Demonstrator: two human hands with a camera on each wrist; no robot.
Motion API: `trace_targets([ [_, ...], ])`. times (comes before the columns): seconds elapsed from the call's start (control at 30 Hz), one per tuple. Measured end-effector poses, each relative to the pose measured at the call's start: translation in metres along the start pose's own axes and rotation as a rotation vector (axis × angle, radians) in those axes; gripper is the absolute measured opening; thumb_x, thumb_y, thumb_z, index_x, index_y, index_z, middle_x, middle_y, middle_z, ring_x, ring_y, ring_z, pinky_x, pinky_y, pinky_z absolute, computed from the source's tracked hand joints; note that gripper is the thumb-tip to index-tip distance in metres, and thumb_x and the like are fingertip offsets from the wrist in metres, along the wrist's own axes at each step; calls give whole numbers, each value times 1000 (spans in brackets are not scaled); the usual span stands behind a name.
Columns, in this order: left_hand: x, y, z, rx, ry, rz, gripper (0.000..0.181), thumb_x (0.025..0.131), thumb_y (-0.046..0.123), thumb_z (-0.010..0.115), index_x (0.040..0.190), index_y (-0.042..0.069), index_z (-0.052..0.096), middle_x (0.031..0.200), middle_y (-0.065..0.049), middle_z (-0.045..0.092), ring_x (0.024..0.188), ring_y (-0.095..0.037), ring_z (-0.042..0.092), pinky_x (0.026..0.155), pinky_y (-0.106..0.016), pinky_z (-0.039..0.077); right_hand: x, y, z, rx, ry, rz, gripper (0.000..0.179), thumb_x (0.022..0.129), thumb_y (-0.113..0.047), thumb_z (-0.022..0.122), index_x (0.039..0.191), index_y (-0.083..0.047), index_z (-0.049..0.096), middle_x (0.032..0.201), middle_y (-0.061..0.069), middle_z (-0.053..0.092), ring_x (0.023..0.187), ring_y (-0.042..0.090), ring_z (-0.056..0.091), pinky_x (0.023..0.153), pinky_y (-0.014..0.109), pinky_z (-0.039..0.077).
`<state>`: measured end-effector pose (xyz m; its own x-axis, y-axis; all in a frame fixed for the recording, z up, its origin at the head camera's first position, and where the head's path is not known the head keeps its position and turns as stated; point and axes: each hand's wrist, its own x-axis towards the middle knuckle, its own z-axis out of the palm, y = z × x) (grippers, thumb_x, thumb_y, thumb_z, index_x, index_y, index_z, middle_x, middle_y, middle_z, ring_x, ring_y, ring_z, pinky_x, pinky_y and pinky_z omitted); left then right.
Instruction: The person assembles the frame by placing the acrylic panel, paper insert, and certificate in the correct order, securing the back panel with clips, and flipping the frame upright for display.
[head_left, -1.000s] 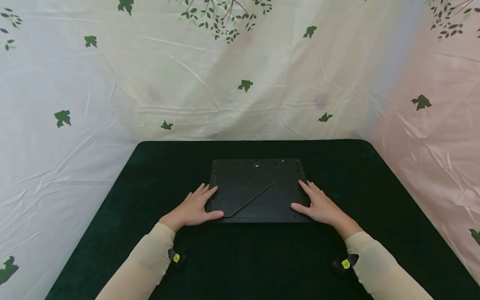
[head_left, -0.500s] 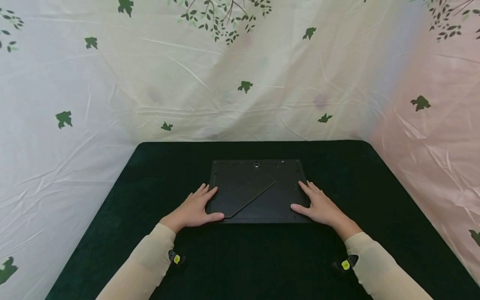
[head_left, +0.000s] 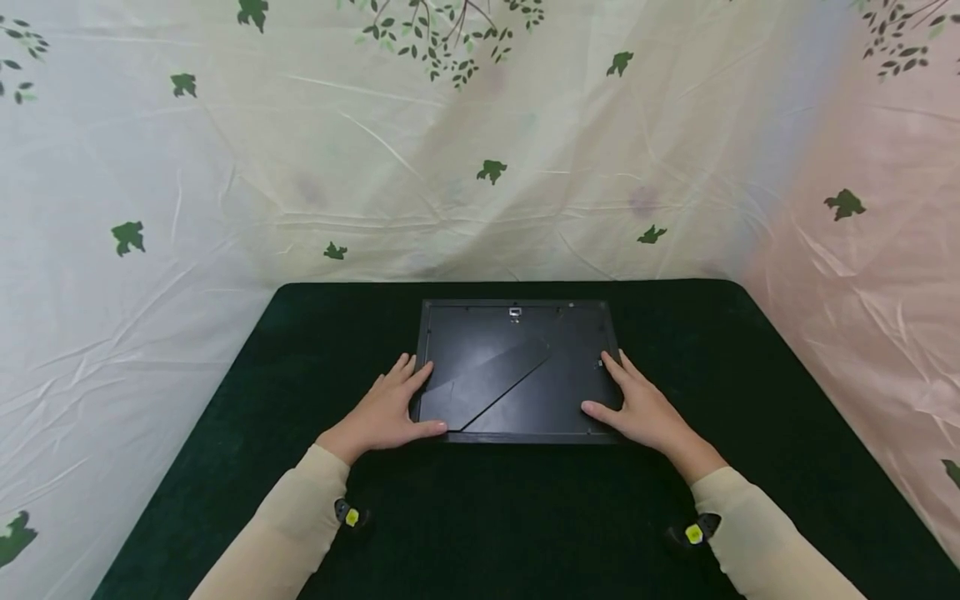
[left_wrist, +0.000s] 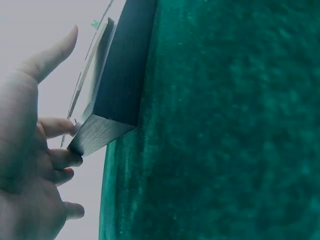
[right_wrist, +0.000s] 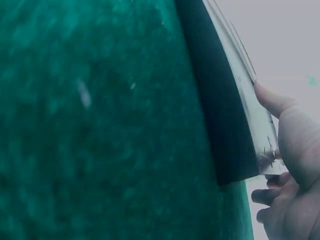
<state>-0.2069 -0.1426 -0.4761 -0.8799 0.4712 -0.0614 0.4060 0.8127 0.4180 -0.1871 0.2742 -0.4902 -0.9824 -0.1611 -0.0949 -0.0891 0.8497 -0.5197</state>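
A black picture frame (head_left: 517,367) lies back side up in the head view, a hanger near its far edge and a slanting stand on its back. Its far edge looks raised off the table. My left hand (head_left: 386,412) grips its left side, thumb near the front left corner. In the left wrist view, the left hand's (left_wrist: 30,150) fingertips meet the frame's (left_wrist: 122,65) corner. My right hand (head_left: 648,408) holds the right side, thumb over the back. In the right wrist view, the right hand's (right_wrist: 300,145) other fingers are partly hidden beyond the frame's (right_wrist: 220,100) corner.
Dark green cloth covers the table (head_left: 517,525) beneath the frame. A pale curtain (head_left: 390,183) with green leaf prints hangs behind the table and along both sides. Each wrist wears a dark band with a yellow mark.
The picture frame's far edge has risen, and its back now catches more light. Both hands stay at its sides, their fingers shifted slightly away from me.
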Motion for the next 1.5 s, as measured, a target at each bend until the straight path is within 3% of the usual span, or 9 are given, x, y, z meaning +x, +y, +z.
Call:
trace_targets([
  [0.37, 0, -1, -3, 56, 104, 59, 110, 73, 78, 59, 154, 14, 22, 159, -16, 9, 147, -29, -2, 111, -62, 13, 1, -10, -2, 48, 65, -15, 104, 81, -70, 58, 156, -23, 3, 160, 15, -6, 141, 47, 12, 104, 67, 23],
  [0.63, 5, 0, -10, 89, 226, 99, 110, 73, 76, 61, 155, 16, 19, 161, -13, 3, 147, -28, -4, 110, -62, 15, 4, -14, -2, 85, 235, -78, 104, 80, -64, 65, 155, -29, 3, 160, 2, -12, 143, 44, 11, 103, 66, 25],
  [1.0, 10, -8, -11, 86, 241, 114, 106, 76, 72, 62, 155, 18, 17, 160, -12, 1, 147, -27, -4, 111, -60, 15, 12, -9, 2, 91, 389, -210, 97, 82, -45, 74, 155, -30, 11, 161, -6, -8, 144, 37, 14, 103, 61, 31],
  [1.23, 11, -4, -13, 48, 253, 119, 102, 79, 67, 64, 155, 17, 18, 161, -11, 0, 147, -28, -3, 111, -59, 18, 18, -3, 3, 78, 436, -248, 96, 81, -39, 77, 155, -30, 16, 162, 0, -4, 144, 36, 16, 101, 61, 33],
  [1.5, 25, 2, -21, 68, 312, 138, 103, 77, 62, 69, 155, 16, 20, 161, -11, 1, 147, -30, -1, 108, -63, 20, 29, -6, -4, 56, 512, -267, 99, 79, -29, 81, 155, -29, 17, 161, 3, -6, 143, 36, 17, 102, 58, 34],
])
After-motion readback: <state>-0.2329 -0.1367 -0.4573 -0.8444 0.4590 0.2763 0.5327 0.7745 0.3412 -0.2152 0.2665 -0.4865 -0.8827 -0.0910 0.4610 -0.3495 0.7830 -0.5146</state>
